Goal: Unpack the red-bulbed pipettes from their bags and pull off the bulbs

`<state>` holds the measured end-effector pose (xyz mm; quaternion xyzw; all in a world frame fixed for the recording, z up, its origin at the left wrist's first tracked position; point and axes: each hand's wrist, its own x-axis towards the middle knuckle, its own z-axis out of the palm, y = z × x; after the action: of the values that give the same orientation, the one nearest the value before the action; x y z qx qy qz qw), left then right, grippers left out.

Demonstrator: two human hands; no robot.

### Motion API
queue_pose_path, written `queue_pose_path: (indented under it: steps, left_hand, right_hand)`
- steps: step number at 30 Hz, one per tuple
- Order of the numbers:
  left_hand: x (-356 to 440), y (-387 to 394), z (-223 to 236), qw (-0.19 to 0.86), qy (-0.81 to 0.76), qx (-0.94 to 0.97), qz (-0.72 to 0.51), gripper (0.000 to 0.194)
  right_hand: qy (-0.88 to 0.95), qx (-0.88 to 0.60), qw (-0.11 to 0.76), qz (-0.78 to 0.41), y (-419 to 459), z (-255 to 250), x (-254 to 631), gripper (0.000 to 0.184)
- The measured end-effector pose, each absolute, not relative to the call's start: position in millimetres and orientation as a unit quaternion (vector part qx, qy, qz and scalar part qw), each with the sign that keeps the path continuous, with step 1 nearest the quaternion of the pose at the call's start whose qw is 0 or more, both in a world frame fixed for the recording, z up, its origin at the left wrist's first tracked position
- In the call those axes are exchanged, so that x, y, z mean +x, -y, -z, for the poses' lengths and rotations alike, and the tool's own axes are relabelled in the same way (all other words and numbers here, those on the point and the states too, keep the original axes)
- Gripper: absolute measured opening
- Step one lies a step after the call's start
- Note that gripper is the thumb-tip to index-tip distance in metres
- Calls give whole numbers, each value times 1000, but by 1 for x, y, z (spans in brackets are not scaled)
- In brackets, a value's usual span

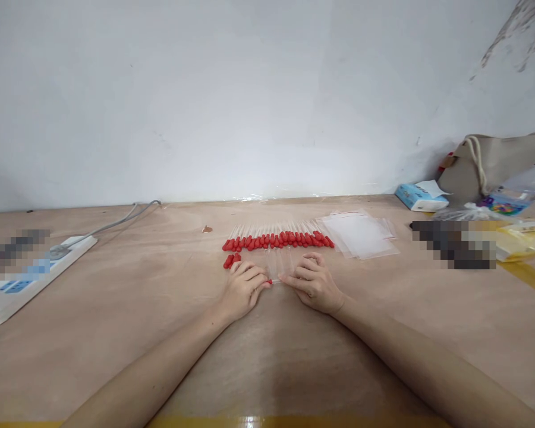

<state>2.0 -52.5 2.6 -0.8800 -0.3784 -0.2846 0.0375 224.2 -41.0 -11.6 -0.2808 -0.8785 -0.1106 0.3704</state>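
My left hand (246,288) is closed over a dropper, whose red bulb (270,282) shows just past the fingertips. My right hand (316,284) is curled, thumb and forefinger pressed together on the edge of a clear plastic bag (276,261) lying flat between the hands. Thin clear tubes seem to lie in or under the bag; I cannot tell which. Just beyond, a long row of droppers with red rubber bulbs (279,239) points its thin tubes toward the wall. A few more red bulbs (232,260) lie beside my left fingers.
A stack of clear zip bags (359,235) lies right of the row. Farther right are a blue tissue pack (421,196), a grey bag (508,163) and a yellow packet (524,241). On the left lies a white power strip (40,279) with a grey cable. A white wall (249,101) bounds the table.
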Motion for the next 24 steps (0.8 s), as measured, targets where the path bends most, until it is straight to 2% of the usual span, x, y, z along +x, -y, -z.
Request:
queue_pose_path:
  steps: [5,9,12,16,24]
  left_hand:
    - [-9,48,-6,-2,399,-826,400,18]
    - [-26,36,-18,24,475,-746,467,21]
    - [-47,24,-28,-15,583,-700,412,26]
    - [-73,12,-36,-99,668,-681,282,29]
    - [-82,-1,-12,-186,681,-645,291,27]
  right_hand:
    - [816,-387,423,75,33,16,228,21]
    - [795,-428,430,6,27,22,225,30]
    - [770,-475,426,-11,23,24,225,33]
    - [753,-511,413,-26,19,24,227,20]
    - [782,-451,427,-48,20,26,220,20]
